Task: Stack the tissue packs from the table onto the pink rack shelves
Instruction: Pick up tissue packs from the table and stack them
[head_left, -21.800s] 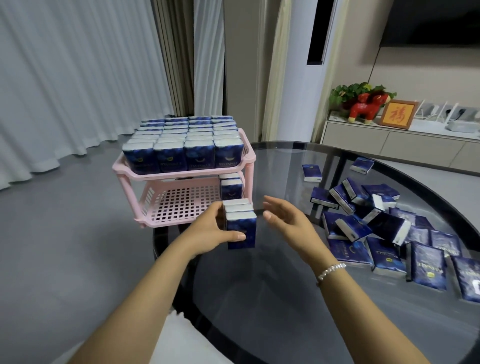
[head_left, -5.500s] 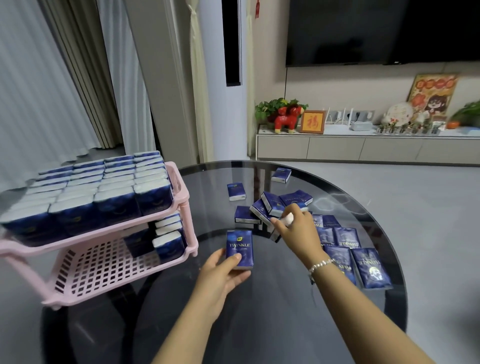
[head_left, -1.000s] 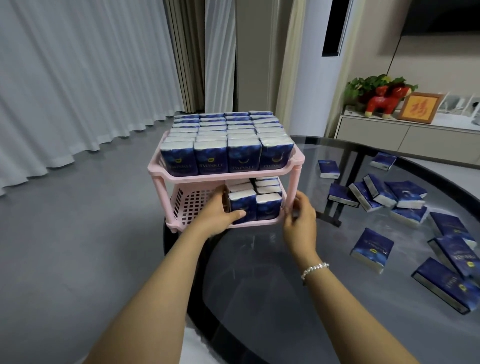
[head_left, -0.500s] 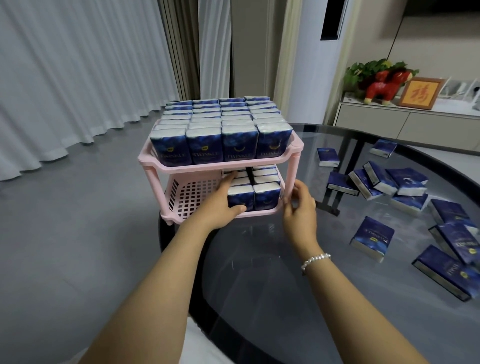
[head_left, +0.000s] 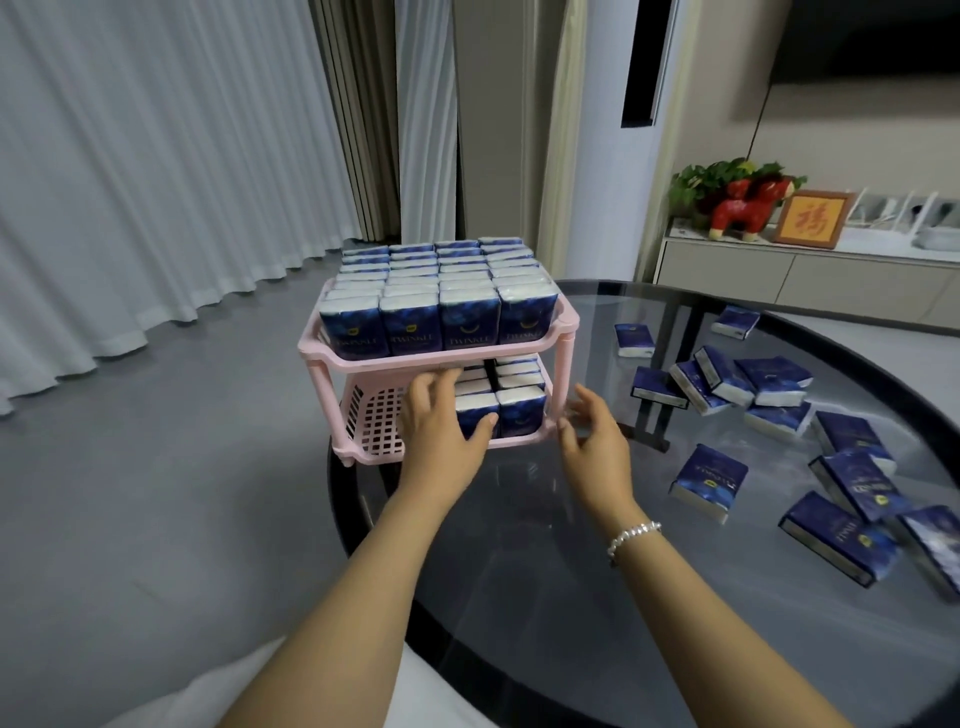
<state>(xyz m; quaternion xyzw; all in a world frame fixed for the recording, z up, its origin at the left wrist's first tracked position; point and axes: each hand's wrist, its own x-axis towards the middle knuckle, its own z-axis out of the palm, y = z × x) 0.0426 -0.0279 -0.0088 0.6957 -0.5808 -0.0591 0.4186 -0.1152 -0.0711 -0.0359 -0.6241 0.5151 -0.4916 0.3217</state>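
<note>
The left hand (head_left: 441, 431) is reaching into the lower shelf (head_left: 379, 415) of the pink rack (head_left: 566, 325), its fingers and thumb wrapped round the near-left pack (head_left: 475, 413) in the front row there. The right hand (head_left: 592, 441) is hovering just right of the rack's near-right post, fingers relaxed and spread, gripping nothing; whether a fingertip is brushing the rim cannot be told.

Judging by how things are lying, the task is well past halfway. The top shelf (head_left: 436, 358) is sitting full, with upright packs in four columns running to the far edge. On the lower shelf, packs are filling only the right part, two columns wide, and the left part is showing bare pink grid.

More than a dozen loose tissue packs (head_left: 709, 480) are lying scattered on the right side of the glass table (head_left: 519, 571), some flat, some leaning on one another, all well apart from both hands. The nearest one is sitting right of the right hand and a little nearer the viewer. These are what is left to carry over into the open left side of the lower shelf.
</note>
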